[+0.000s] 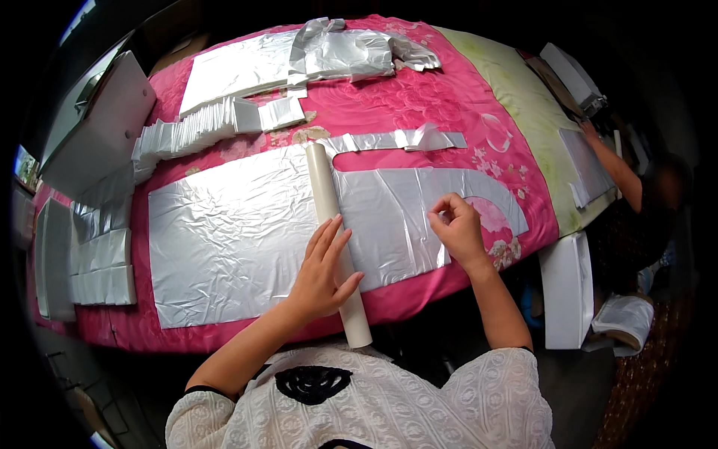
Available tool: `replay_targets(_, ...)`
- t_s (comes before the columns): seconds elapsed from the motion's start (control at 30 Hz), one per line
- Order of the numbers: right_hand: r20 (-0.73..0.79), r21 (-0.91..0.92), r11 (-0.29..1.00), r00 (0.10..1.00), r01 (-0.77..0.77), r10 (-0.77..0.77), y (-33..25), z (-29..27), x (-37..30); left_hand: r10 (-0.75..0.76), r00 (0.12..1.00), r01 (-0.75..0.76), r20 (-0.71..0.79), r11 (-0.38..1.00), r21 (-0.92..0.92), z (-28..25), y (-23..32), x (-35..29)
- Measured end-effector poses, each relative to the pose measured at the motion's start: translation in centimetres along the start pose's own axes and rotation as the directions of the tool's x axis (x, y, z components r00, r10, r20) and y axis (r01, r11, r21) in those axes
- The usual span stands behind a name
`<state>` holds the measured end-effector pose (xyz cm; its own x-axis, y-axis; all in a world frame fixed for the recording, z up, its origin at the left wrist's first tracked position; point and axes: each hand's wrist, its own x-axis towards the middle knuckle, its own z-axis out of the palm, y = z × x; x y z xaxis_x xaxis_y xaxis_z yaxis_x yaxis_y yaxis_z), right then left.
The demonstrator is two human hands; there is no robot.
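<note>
A silvery plastic sheet (232,224), creased and shaped like an apron with a rounded cutout at its right end, lies flat on the pink cloth. Across it rests a long off-white tube (323,183), running from the sheet's far edge to near my body. My left hand (323,273) lies on the tube's near half with fingers stretched out, not wrapped round it. Over the sheet's right part, near the cutout, my right hand (458,228) is closed in a pinch; what its fingertips hold, if anything, is hidden. A silvery strip (374,141) extends along the sheet's far side.
More silvery sheets (247,63) are piled at the back. A row of folded packets (187,135) runs toward a white box (108,123) at left, with further packets (105,273) below. At right, another person's arm (617,165) reaches to a stack of sheets (587,168).
</note>
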<state>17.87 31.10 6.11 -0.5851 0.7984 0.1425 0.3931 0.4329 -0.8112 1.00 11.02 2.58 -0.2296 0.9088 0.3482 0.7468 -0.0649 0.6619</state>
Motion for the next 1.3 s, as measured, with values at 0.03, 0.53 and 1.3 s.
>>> replay_targets(0.03, 0.086, 0.084, 0.996, 0.995, 0.042, -0.049, -1.4, 1.7, -1.2, 0.03, 0.999, -0.032, -0.045, 0.998, -0.051, -0.3, 0.4, 0.2)
replay_targets(0.53, 0.335, -0.309, 0.885, 0.911, 0.348, -0.241, -7.6, 6.3, -10.8, -0.724, 0.557, 0.763, 0.407, 0.252, -0.595, -12.5, -7.9, -7.1)
replay_targets(1.3, 0.598, -0.342, 0.926, 0.724, -0.158, 0.344, -6.2, 6.6, -11.6, -0.042, 0.994, 0.07, -0.105, 0.959, 0.275, -10.1, -4.4, -2.6)
